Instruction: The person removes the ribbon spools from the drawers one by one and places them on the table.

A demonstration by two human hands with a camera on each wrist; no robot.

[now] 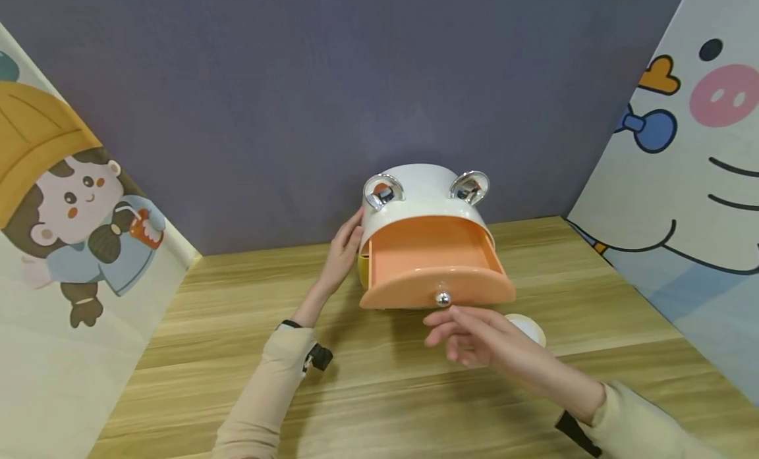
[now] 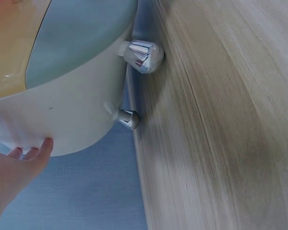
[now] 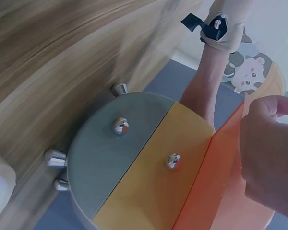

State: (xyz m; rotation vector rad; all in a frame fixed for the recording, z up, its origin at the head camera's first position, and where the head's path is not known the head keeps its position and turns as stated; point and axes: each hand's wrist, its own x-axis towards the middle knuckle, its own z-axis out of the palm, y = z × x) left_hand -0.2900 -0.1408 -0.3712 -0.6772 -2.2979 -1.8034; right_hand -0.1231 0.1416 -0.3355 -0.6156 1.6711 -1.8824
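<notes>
Now, round cabinet point(image 1: 422, 192): on the tabletop point(image 1: 219, 340), at its twelve o'clock edge.
Orange drawer point(image 1: 415, 288): standing out toward six o'clock.
Left grip point(image 1: 342, 248): unclenched, fingers laid against the cabinet's nine o'clock side.
Right grip point(image 1: 483, 342): fingers loosely bent, not clenched, at the silver knob's point(image 1: 443, 299) five o'clock; touch unclear.
White round thing point(image 1: 532, 328): four o'clock of the knob.

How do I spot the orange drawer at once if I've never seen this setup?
On the wood-grain table, in front of the dark wall, stands a rounded white cabinet with two silver ear-like shapes on top. Its orange drawer sits above the yellow drawer and the grey drawer. Unlike those two, it is pulled out, its inside showing.
</notes>
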